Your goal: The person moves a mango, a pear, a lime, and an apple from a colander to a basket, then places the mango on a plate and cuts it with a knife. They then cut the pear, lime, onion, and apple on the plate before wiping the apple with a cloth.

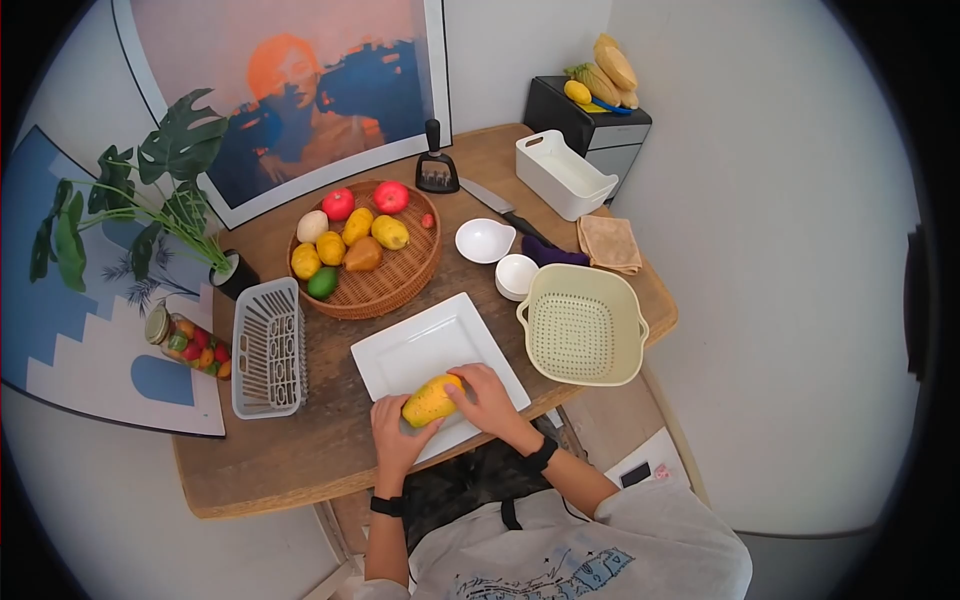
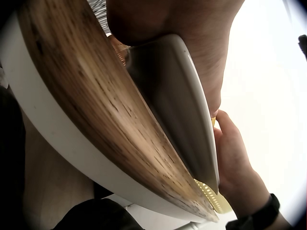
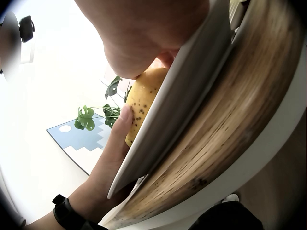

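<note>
The left hand [image 1: 396, 440] and right hand [image 1: 490, 402], fingers and thumbs curved, hold a dark-speckled, oval yellow fruit [image 1: 428, 402] between them, one at each end. The fruit is over the near part of a glossy white square plate [image 1: 420, 343]. Just right of the plate stands a pale yellow-green perforated plastic basket [image 1: 585, 330]; beyond the plate, to its right, are two small round white bowls [image 1: 485, 240]. Beyond the plate, to its left, is a round brown woven tray [image 1: 402, 272] of fruit; farther left of the plate, a grey slotted plastic basket [image 1: 241, 350].
</note>
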